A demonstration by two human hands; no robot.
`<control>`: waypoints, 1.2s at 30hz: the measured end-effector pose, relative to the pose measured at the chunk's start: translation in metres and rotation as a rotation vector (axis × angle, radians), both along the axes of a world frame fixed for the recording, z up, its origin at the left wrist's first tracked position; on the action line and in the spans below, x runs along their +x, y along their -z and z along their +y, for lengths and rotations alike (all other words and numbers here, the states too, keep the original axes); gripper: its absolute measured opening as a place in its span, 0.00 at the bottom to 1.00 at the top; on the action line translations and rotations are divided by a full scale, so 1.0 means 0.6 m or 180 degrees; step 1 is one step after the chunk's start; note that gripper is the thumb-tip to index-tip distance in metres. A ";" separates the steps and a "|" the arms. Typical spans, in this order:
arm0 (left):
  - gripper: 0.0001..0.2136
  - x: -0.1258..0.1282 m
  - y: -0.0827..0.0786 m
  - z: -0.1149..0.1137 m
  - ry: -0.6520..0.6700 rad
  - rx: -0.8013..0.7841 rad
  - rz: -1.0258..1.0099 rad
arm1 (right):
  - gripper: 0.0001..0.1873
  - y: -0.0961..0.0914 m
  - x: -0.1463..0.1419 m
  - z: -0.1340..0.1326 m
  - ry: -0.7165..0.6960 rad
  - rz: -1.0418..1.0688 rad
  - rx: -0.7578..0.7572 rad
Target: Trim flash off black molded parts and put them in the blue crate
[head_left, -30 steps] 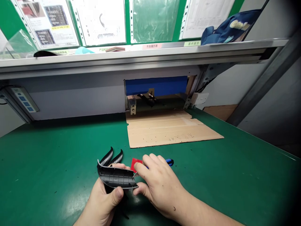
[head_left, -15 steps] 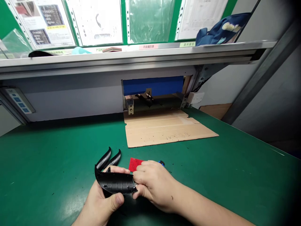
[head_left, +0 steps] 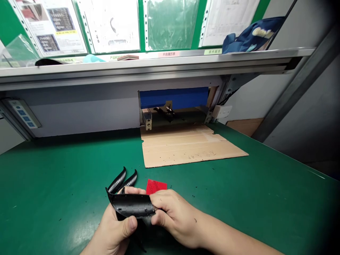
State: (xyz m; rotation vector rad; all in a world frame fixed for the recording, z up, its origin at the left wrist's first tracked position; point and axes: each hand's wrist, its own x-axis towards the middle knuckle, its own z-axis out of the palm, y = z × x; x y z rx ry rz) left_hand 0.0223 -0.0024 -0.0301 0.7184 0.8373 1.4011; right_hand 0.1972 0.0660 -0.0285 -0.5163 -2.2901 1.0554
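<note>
A curved black plastic shell (head_left: 132, 204) with a pointed left tip lies hollow side up in my left hand (head_left: 117, 225). The thumb presses along its near edge while the fingers wrap behind it. My right hand (head_left: 175, 216) is closed at the shell's right end, thumb and fingers pinched together there. Something small and thin shows between those fingertips; what it is stays hidden. Below the shell, another dark, pointed piece (head_left: 140, 241) is partly visible. Just beyond my left hand, two ribbed black curved pieces (head_left: 117, 180) lie on the green table.
A red square pad (head_left: 156, 185) lies just beyond my right hand. Farther back, a cardboard sheet (head_left: 186, 152) leads to an opening under a blue flap (head_left: 174, 97), with dark pieces inside. Black shavings dot the green tabletop (head_left: 66, 170). A metal-edged shelf (head_left: 159, 67) spans above.
The shell has tilted slightly in my left hand. My right hand has shifted slightly and turned at the shell's end; the blue item behind it is now out of sight, and more red pad shows.
</note>
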 end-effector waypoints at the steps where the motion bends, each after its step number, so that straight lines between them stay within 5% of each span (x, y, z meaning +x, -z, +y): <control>1: 0.25 0.001 -0.001 0.000 0.0022 0.0022 -0.0022 | 0.33 -0.004 0.005 0.004 -0.0224 0.0035 -0.0218; 4: 0.23 0.004 -0.004 -0.001 0.0063 0.0065 -0.0070 | 0.31 -0.014 0.014 0.013 0.0022 0.0393 -0.0224; 9: 0.25 0.004 -0.003 -0.001 -0.0076 -0.0120 0.0032 | 0.24 -0.011 0.013 0.014 0.0313 0.0351 0.1611; 11: 0.24 0.002 0.000 0.000 -0.0100 -0.0087 0.0078 | 0.22 -0.010 0.015 0.015 0.0334 0.0292 0.1915; 17: 0.26 0.000 0.008 0.002 -0.0059 -0.0094 0.0165 | 0.24 -0.016 0.018 0.012 0.0660 0.0452 0.1748; 21: 0.27 -0.001 0.019 0.005 0.0064 -0.0249 -0.0074 | 0.10 -0.005 0.005 -0.002 0.0564 0.0241 0.1612; 29: 0.25 -0.019 0.027 0.025 -0.0495 -0.0334 -0.0957 | 0.03 0.006 -0.026 -0.031 0.0707 0.0332 -0.0044; 33: 0.23 -0.011 0.021 0.020 -0.0433 -0.0466 -0.1304 | 0.17 0.016 -0.042 -0.038 0.0800 -0.0088 0.0159; 36: 0.21 -0.013 0.020 0.026 -0.0307 -0.0289 -0.1164 | 0.07 0.013 -0.039 -0.030 0.0867 -0.0072 0.0587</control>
